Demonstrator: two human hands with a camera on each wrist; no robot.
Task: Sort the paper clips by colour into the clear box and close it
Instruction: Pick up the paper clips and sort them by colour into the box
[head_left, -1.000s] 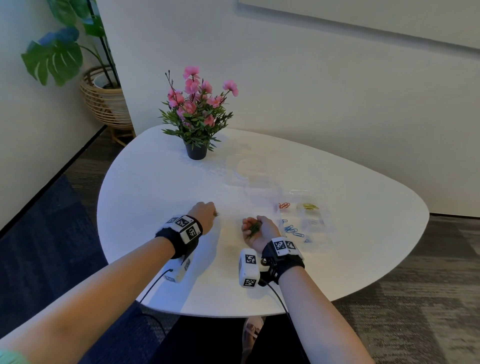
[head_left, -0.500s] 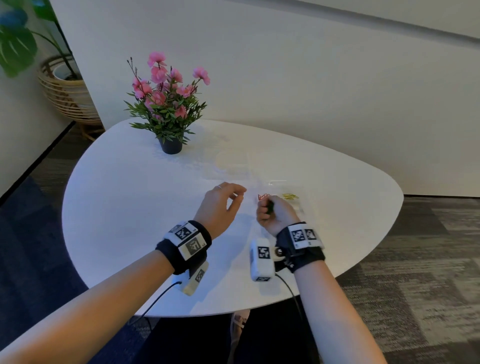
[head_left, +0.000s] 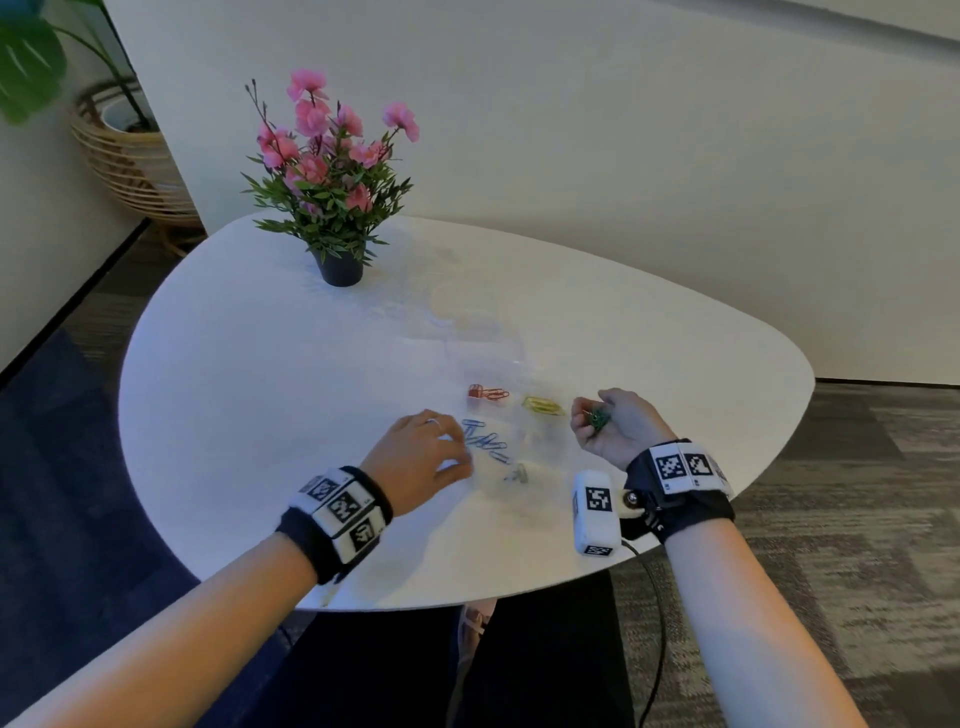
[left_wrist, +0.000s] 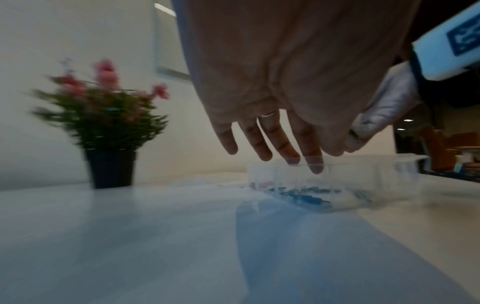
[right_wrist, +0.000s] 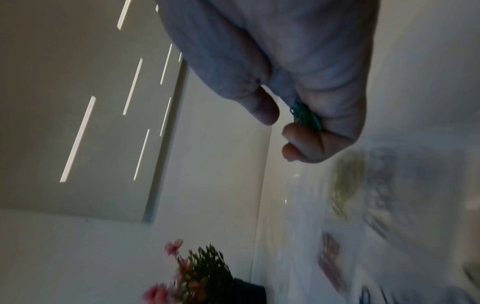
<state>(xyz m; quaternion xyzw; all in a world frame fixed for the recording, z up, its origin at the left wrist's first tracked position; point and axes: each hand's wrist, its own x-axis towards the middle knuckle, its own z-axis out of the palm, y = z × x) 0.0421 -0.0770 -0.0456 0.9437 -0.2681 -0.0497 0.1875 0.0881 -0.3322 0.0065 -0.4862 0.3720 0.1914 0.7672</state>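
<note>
A clear compartment box (head_left: 540, 441) (left_wrist: 363, 174) lies on the white table (head_left: 291, 364), hard to make out. It holds red clips (head_left: 487, 393), yellow clips (head_left: 543, 405) (right_wrist: 345, 181), blue clips (head_left: 485, 440) (left_wrist: 298, 195) and a grey clip (head_left: 517, 474) in separate groups. My left hand (head_left: 421, 457) (left_wrist: 272, 144) hangs at the box's left edge with fingers straight and spread, tips at the rim. My right hand (head_left: 613, 426) hovers at the box's right side, fingers curled round a bunch of green clips (head_left: 597, 418) (right_wrist: 305, 116).
A pot of pink flowers (head_left: 332, 182) (left_wrist: 103, 123) (right_wrist: 205, 273) stands at the back left of the table. A wicker planter (head_left: 130, 150) sits on the floor by the wall. The table's front edge runs just under my wrists.
My right hand has carried the green clips rightward past the box, uncovering the clips inside. My left hand has reached over to the box's left edge.
</note>
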